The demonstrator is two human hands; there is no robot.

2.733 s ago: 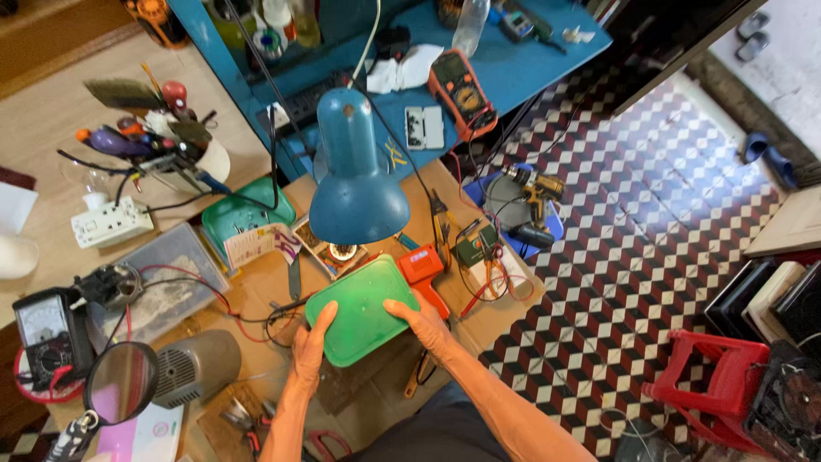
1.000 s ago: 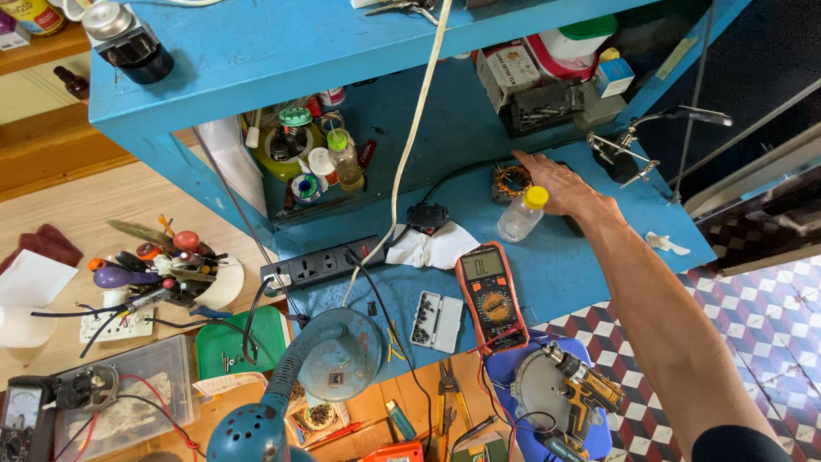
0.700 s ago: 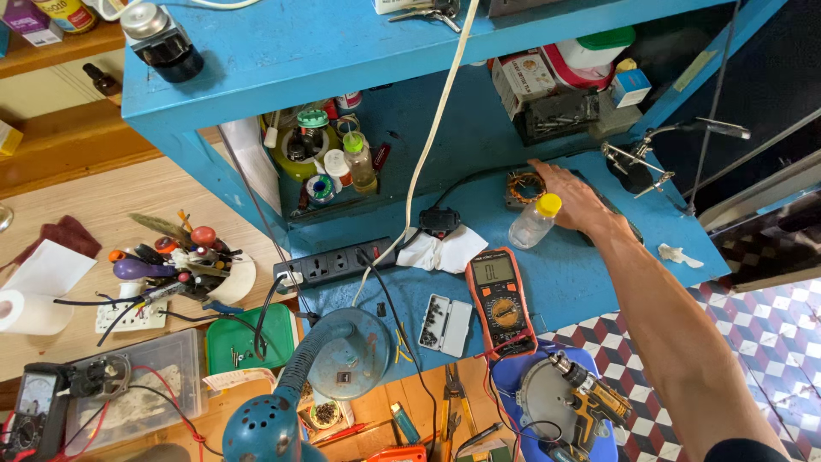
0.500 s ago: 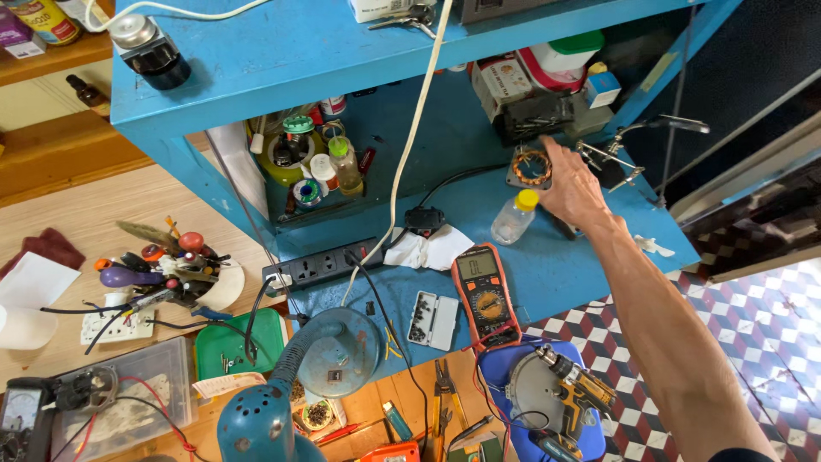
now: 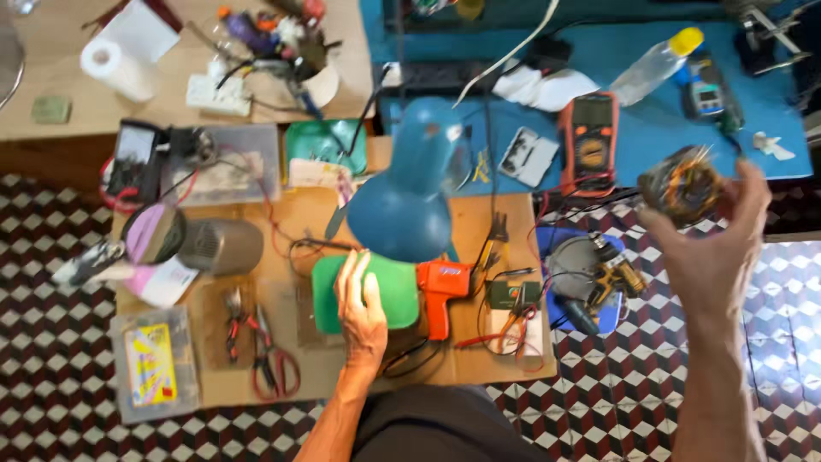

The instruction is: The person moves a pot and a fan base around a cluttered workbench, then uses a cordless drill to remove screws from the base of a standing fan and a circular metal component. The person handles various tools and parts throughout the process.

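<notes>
Two hands at work: the left hand (image 5: 361, 301) lies spread flat on the green pad (image 5: 366, 293) mid-tabletop. The right hand (image 5: 717, 244), raised off the tabletop's right edge, pinches a blurred wire coil (image 5: 682, 181), already picked up and not yet set down.

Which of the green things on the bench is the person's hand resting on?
The left hand lies on the plain green pad beside the orange tool; the other green tray sits farther back, untouched, behind the blue lamp.

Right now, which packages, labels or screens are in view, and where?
Orange multimeter: blue bench, upper right, dark screen and dial.
Second meter: upper left, black, pale screen.
Clear box with a yellow label: lower left.
Small printed card: blue bench, left of the orange multimeter.
</notes>
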